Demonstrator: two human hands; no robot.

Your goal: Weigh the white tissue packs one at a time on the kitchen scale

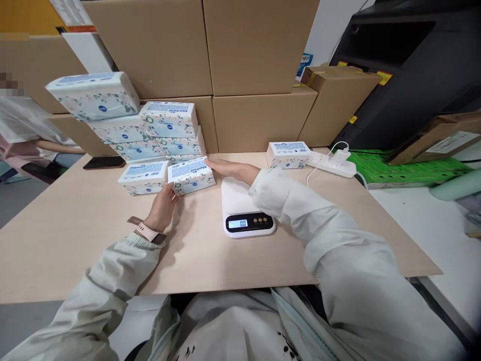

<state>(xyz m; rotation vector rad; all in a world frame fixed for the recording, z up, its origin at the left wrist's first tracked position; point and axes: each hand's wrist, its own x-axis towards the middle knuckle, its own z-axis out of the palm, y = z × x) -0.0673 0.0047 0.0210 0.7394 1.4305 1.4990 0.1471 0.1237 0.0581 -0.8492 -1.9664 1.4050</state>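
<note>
A floral-printed tissue pack (192, 176) is gripped between my two hands at the front of a stack. My left hand (161, 209) is closed on its near left corner, with a wristwatch on that wrist. My right hand (235, 170) presses against its far right corner, fingers partly hidden behind it. Close on its left lies another tissue pack (146, 178). Behind these rise stacked tissue packs (124, 135). Under my right forearm stands a white digital scale (250, 230), its lit display reading 0.0 and part of its plate covered by the sleeve.
A single tissue pack (288, 155) lies at the back right beside a white power strip (332, 165). Large cardboard boxes (259, 120) wall off the table's far side. A dark phone (104, 162) rests at the left edge. Another person (22, 120) is at far left.
</note>
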